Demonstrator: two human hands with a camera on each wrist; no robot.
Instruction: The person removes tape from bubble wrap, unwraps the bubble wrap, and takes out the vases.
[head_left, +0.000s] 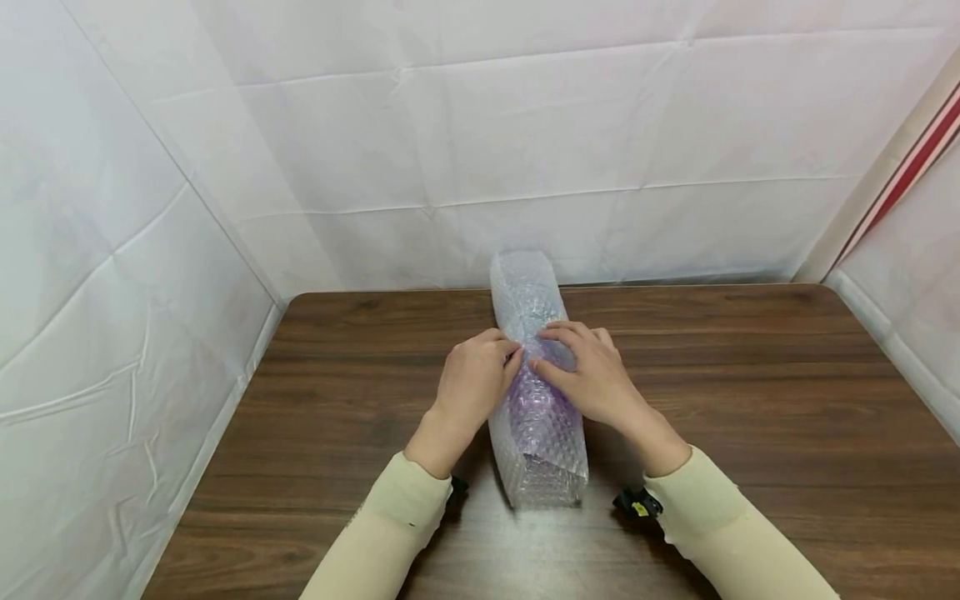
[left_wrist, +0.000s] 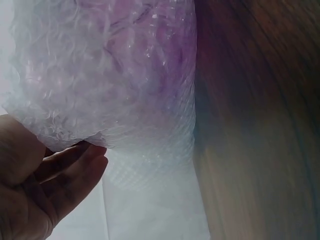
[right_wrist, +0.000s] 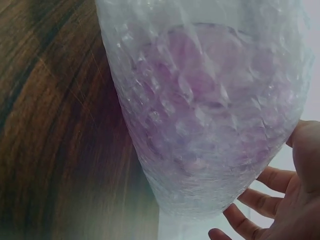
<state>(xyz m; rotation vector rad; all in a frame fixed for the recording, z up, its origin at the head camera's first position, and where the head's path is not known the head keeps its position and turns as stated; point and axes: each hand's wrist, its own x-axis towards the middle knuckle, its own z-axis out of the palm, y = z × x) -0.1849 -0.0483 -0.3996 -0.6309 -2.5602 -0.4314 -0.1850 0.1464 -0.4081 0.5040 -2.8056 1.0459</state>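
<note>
A long bundle of clear bubble wrap lies lengthwise on the table, with something purple showing blurrily through its layers. My left hand is at the upper left side of the bundle, its thumb and fingertips pinching the wrap; in the left wrist view the fingers of that hand partly disappear behind the plastic. Across from it, my right hand rests on the wrap with thumb and fingers spread apart. The right wrist view has loosely bent fingers against the side of the wrap.
The dark wood-grain table extends to both sides of the bundle. White cloth walls stand behind it and at the sides. Small black devices, one of them at the right wrist, sit near the sleeve cuffs.
</note>
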